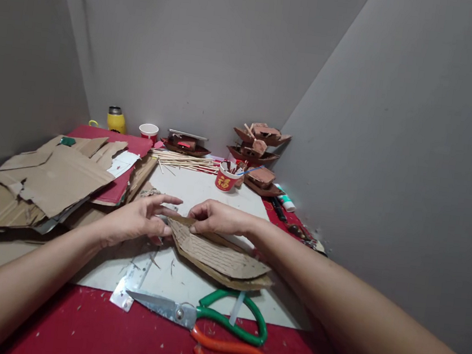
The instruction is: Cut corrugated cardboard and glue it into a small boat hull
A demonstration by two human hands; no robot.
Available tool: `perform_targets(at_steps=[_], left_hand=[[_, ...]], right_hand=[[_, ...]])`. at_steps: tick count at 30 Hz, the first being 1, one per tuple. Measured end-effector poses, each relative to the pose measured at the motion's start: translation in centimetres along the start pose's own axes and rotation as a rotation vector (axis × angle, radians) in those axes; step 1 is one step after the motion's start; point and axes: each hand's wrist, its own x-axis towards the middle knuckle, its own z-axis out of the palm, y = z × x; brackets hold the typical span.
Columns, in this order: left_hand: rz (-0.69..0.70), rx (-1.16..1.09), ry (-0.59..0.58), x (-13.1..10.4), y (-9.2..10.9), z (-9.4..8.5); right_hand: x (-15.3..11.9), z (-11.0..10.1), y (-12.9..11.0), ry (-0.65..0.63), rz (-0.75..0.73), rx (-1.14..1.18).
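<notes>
A cardboard boat (218,257) with a ridged inner surface lies tilted over the white board (194,192). My right hand (216,218) pinches its far edge near the left tip, thumb on the inside. At that left tip is my left hand (146,218), fingers spread and the thumb close to or touching the cardboard; I cannot tell which. Just in front of the boat rest scissors (180,311) with one green and one orange handle. Under my left hand a clear ruler (135,276) runs toward the front edge of the board.
Torn cardboard sheets (69,175) pile up at the left. A red paper cup (228,177), thin wooden sticks (186,163) and brown model boats (260,146) stand at the back. A yellow bottle (117,121) is at back left, a glue tube (287,199) at right.
</notes>
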Motion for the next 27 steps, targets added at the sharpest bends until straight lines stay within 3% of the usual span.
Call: perform_targets(at_steps=[6,12,19,24,27], left_hand=[[-0.036,-0.002,-0.084,0.6,-1.2,-0.2],[0.005,0.359,-0.161,0.3,-0.5,0.6],[0.192,0.941,-0.076,-0.3,-0.7,2.1],[0.197,0.964,-0.069,-0.3,-1.1,2.0],[0.22,0.953,-0.077,-0.2,-1.2,1.9]], right_hand=[[0.5,-0.3,-0.2,-0.091,-0.019,-0.17],[0.6,-0.1,-1.2,-0.113,-0.035,-0.385],[-1.1,0.9,-2.9,0.101,-0.063,-0.713],[-4.9,2.9,-4.0,0.269,-0.158,-0.812],[-6.7,4.3,-4.2,0.194,-0.212,-0.809]])
